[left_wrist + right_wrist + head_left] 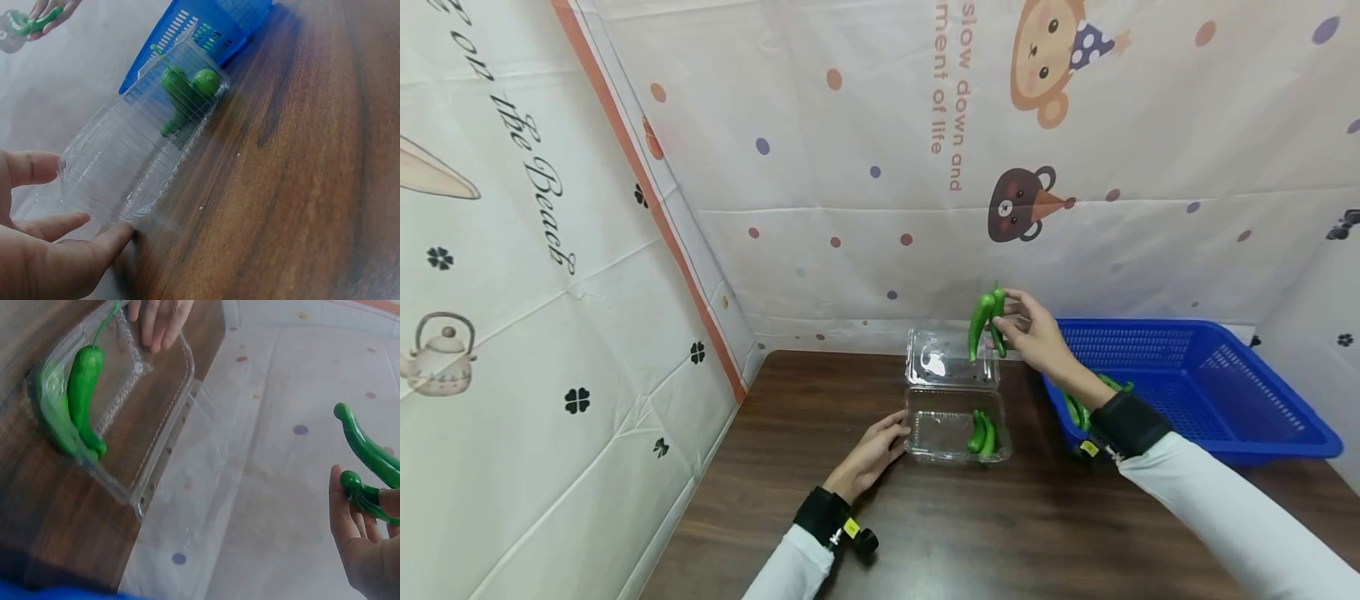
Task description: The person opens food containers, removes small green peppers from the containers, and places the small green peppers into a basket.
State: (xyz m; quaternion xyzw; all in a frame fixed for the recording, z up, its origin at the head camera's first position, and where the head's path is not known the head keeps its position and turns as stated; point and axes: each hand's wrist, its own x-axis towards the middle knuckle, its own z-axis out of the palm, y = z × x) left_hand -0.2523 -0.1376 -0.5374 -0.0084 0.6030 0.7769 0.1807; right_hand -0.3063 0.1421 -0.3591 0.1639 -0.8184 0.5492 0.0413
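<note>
My right hand [1033,335] pinches two green chili peppers [980,321] between thumb and fingers, up above the raised lid of a clear plastic box. In the right wrist view the held peppers [372,450] lie close together at the fingertips. The clear box [936,435] lies on the table with its hinged lid [946,360] folded back. Two more green peppers [982,433] are side by side at its right end. At the box's left end is my left hand [871,454], its loosely extended fingertips [122,234] right at the wall.
A blue slotted basket [1195,400] stands on the right of the brown wooden table [820,392]. Several green peppers [1077,410] sit in its left side, partly behind my right forearm. A printed white cloth [820,167] hangs behind and at the left.
</note>
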